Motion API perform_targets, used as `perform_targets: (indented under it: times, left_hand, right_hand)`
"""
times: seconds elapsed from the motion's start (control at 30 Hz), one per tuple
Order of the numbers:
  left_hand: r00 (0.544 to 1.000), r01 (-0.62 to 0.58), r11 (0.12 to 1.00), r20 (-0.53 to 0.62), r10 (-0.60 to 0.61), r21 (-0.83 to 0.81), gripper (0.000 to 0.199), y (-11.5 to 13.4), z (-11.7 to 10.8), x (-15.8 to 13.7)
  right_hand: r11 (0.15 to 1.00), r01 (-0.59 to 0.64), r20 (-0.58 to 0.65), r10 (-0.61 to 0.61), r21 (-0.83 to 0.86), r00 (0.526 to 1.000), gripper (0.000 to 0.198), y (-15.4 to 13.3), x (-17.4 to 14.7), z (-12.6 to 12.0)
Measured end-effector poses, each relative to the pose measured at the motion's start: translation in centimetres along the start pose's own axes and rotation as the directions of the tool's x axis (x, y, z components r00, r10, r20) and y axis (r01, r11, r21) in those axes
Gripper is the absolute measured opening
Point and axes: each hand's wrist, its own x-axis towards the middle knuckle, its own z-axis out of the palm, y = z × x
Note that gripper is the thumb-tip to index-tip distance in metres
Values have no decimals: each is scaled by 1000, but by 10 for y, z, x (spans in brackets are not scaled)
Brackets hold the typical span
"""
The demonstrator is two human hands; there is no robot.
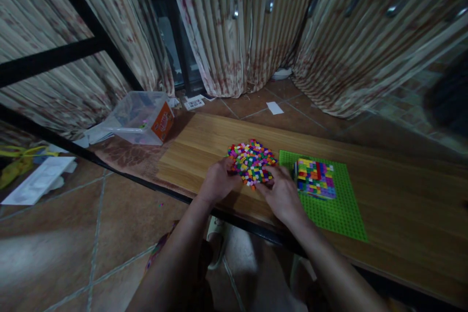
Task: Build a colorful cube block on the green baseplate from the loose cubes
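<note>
My two hands, left hand (219,180) and right hand (283,192), touch the near side of one brick pile (252,161), fingers half curled — I can't tell if either pinches a piece. The pieces blur past counting. Right of the pile, one green baseplate (340,214) bears one brick block (316,180), underside hidden. Beyond the pile, leftward, stands one clear box (135,132) — contents indistinct.
</note>
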Motion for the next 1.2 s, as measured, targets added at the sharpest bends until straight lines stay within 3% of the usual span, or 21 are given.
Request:
perform_targets:
  times: [0.13,0.37,0.73,1.2]
  left_hand:
    - [999,0,996,-42,4,85,27,2,-1,6]
    - [991,-110,971,-51,124,211,14,9,8,10]
    - [996,-83,986,-7,85,142,19,11,10,11]
    - [993,-108,979,-18,113,172,21,11,10,14]
  right_hand:
    - [999,34,-23,-35,-36,999,39,-3,-1,-3]
    - [978,200,-34,-202,-65,979,24,-17,9,5]
    - [940,164,81,-146,-299,986,26,-30,26,24]
    - [903,205,165,-152,-377,975,24,-37,33,28]
